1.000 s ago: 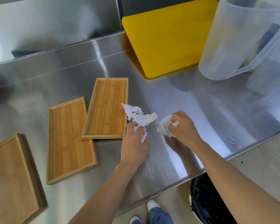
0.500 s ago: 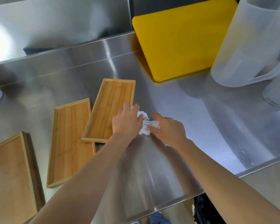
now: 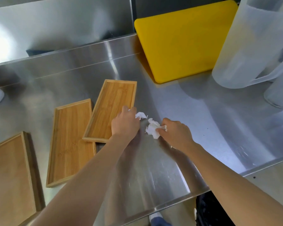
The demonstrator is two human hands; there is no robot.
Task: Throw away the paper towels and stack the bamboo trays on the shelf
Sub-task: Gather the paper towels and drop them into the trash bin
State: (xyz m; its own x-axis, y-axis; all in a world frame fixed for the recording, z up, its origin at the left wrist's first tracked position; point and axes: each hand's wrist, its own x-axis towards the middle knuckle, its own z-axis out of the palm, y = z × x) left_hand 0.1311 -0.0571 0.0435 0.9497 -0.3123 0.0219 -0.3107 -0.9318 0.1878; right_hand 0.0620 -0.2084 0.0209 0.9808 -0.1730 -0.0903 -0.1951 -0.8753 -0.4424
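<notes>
we have two crumpled paper towels on the steel counter (image 3: 178, 101), both near its middle and well back from the front lip. the smaller paper towel (image 3: 140, 115) sits at the fingertips of our left hand (image 3: 125, 123), whose fingers are curled and pinched down on it, just past the right edge of the nearest bamboo tray. the larger paper towel (image 3: 153, 128) is gripped by our right hand (image 3: 176, 132), thumb and fingers closed around its right side while the rest of the wad sticks out to the left. the two wads lie near each other with a narrow strip of bare steel between them. the angled bamboo tray (image 3: 111, 108) lies tilted, its near corner overlapping the far right corner of the middle bamboo tray (image 3: 70, 141), and our left hand covers its near right corner. a third bamboo tray (image 3: 8, 173) lies apart at the left, cut off by the frame. behind, a yellow cutting board (image 3: 183, 39) leans against the back wall, and clear plastic pitchers (image 3: 252, 43) crowd the far right. the steel between the towels and the front edge is open, as is the stretch to the right of our right hand. below the counter's front edge, at the lower right, we see a black bin bag (image 3: 207, 211).
</notes>
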